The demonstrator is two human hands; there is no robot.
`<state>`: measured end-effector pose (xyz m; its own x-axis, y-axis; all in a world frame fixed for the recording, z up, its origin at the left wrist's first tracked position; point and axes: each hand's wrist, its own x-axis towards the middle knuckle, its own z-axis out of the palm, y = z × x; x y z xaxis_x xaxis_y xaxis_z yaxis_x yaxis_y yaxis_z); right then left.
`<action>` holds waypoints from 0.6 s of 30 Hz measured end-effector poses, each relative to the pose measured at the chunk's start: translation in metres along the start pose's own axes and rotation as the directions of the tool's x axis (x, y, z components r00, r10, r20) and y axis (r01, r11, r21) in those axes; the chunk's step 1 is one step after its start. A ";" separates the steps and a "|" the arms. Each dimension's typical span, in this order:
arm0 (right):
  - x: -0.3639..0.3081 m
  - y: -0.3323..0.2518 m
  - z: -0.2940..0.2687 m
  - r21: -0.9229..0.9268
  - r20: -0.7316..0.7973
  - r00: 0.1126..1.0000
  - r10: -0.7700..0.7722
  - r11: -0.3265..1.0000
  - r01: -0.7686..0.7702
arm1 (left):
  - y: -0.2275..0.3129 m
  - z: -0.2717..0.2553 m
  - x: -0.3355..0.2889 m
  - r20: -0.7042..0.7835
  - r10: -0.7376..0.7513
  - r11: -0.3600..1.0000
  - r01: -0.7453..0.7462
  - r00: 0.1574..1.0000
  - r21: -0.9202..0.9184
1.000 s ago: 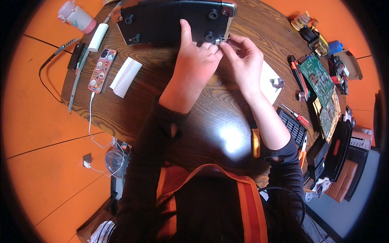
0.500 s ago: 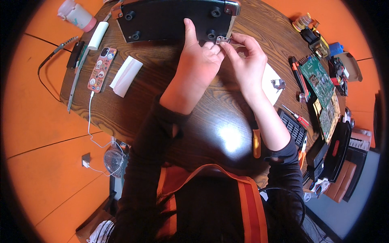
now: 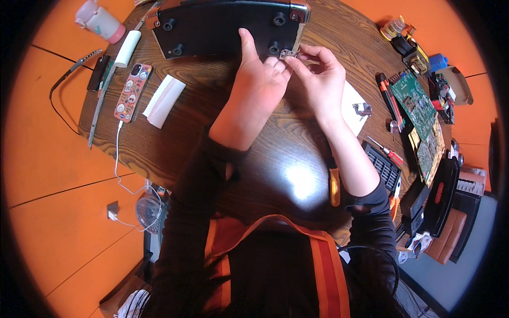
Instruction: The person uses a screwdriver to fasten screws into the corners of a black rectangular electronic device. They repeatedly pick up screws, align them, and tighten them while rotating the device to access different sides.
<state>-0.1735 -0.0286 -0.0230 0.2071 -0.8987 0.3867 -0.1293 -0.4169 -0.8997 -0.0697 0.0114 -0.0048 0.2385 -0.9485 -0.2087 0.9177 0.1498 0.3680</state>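
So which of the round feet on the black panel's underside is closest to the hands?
The foot at the lower right of the black panel, beside the left hand fingertips and the small metal part. The other three feet sit farther away.

Head camera, looking steeply down.

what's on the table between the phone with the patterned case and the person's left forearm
In the head view, a folded white paper lies on the wooden table between the phone and the left forearm; the remainder is bare wood.
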 end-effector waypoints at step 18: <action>-0.023 0.008 0.005 0.069 -0.007 1.000 0.019 0.997 -0.019 | 0.013 -0.004 -0.016 -0.209 -0.119 0.988 0.137 0.971 0.073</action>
<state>-0.1746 -0.0103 -0.0404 0.1981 -0.9074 0.3706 -0.0657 -0.3896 -0.9187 -0.0604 0.0292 -0.0001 0.1885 -0.8800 -0.4360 0.9161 -0.0024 0.4010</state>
